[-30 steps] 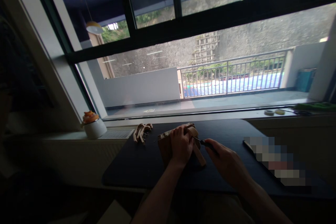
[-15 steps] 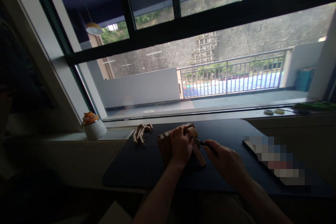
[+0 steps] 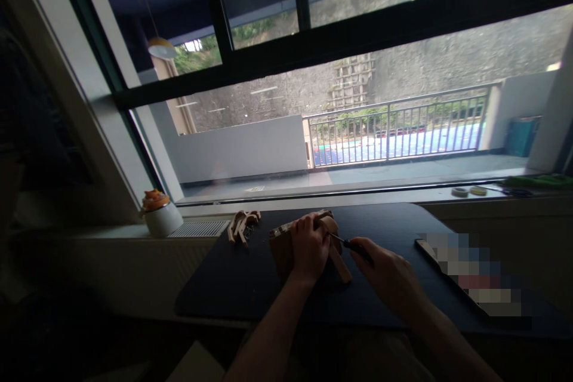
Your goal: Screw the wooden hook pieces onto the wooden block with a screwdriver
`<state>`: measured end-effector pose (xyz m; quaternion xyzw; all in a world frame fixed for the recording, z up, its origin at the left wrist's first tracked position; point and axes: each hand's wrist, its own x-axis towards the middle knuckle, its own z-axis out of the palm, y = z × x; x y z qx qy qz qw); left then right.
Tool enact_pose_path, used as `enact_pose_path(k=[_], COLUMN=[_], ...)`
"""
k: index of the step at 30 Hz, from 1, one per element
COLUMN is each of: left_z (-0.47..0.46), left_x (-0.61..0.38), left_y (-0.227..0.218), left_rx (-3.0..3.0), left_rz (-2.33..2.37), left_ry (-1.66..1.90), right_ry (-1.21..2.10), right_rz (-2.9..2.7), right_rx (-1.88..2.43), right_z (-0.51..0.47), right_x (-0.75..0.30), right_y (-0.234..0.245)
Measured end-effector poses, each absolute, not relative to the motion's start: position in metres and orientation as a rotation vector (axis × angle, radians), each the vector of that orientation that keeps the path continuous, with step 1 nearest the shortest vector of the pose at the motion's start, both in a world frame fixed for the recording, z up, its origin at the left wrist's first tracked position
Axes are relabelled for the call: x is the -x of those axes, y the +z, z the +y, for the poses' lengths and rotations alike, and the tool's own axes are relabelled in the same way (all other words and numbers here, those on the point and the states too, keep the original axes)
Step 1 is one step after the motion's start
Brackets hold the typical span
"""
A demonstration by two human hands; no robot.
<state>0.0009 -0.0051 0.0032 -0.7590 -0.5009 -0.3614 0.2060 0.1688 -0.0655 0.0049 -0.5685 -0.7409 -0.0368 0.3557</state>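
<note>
My left hand (image 3: 310,245) is wrapped over a brown wooden block-like piece (image 3: 281,250) on the dark table (image 3: 224,292), its fingers closed around the upper edge. A pale wooden strip (image 3: 341,264) slants down toward me from under that hand, and a rounded pale wooden part (image 3: 330,225) shows just beyond the fingers. My right hand (image 3: 385,268) grips the black handle of a screwdriver (image 3: 359,249). Its thin metal shaft points left, the tip meeting the wood beside my left fingertips. Whether a screw sits at the tip is too small to tell.
Several curved wooden pieces (image 3: 242,227) with small screws lie at the table's far left. A blurred flat item (image 3: 474,274) rests on the right. On the sill stand a white pot with an orange top (image 3: 162,215) and tape rolls (image 3: 477,191). A window rises behind.
My right hand has shifted very slightly to the right with the screwdriver, and more of the shaft shows. My left hand and the wooden piece stay in place.
</note>
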Motion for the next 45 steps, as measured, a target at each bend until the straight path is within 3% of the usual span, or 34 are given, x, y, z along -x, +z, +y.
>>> enact_pose_path(k=[22, 34, 45], left_z=[-0.006, -0.006, -0.009], left_x=[-0.001, 0.002, 0.002], left_y=[0.004, 0.002, 0.003], left_rx=[2.123, 2.133, 2.16], left_rz=[-1.4, -1.414, -1.388], left_ry=[-1.028, -1.03, -1.056], right_ry=[-0.106, 0.073, 0.077], right_rz=[-1.935, -1.924, -1.881], right_rx=[1.601, 1.709, 1.596], right_z=[-0.063, -0.052, -0.047], right_x=[-0.166, -0.171, -0.172], right_y=[-0.001, -0.003, -0.017])
